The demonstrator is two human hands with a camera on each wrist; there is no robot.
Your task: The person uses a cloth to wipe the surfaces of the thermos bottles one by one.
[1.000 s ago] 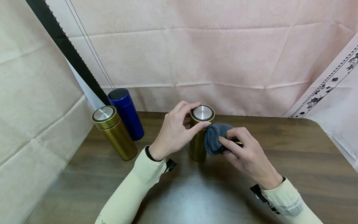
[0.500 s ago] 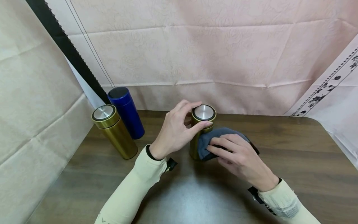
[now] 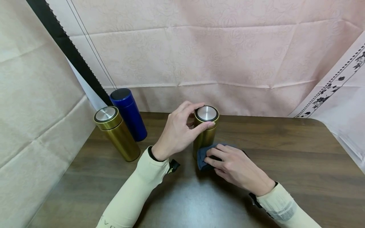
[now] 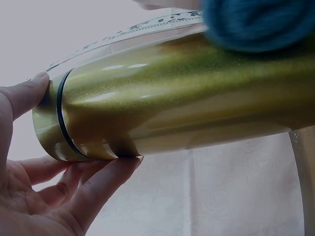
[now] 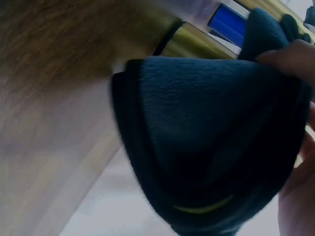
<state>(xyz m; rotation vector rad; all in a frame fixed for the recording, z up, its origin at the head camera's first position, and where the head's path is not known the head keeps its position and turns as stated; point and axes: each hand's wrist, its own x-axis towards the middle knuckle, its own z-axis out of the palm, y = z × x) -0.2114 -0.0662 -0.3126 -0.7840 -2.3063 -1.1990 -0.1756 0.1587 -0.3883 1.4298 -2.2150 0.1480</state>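
A gold vacuum flask (image 3: 206,137) with a silver-topped lid stands upright on the wooden table. My left hand (image 3: 179,131) grips it round the lid end, thumb on the near side and fingers on the far side; the left wrist view shows the thumb on the lid (image 4: 47,118) and fingertips below the dark seam. My right hand (image 3: 235,166) holds a folded blue-grey cloth (image 3: 203,158) against the lower right side of the flask. In the right wrist view the cloth (image 5: 197,108) hangs in folds from the fingers, with a yellow mark on its edge.
To the left stand a second gold flask (image 3: 121,142) and, just behind it, a blue flask (image 3: 131,115) with a dark top. The brown wooden table (image 3: 285,152) ends at a pale pink cloth backdrop (image 3: 228,57); more pale cloth (image 3: 37,126) hangs at the left.
My right hand has slid the cloth down the flask, from just under the lid to near the base. My left hand keeps its grip on the lid end.
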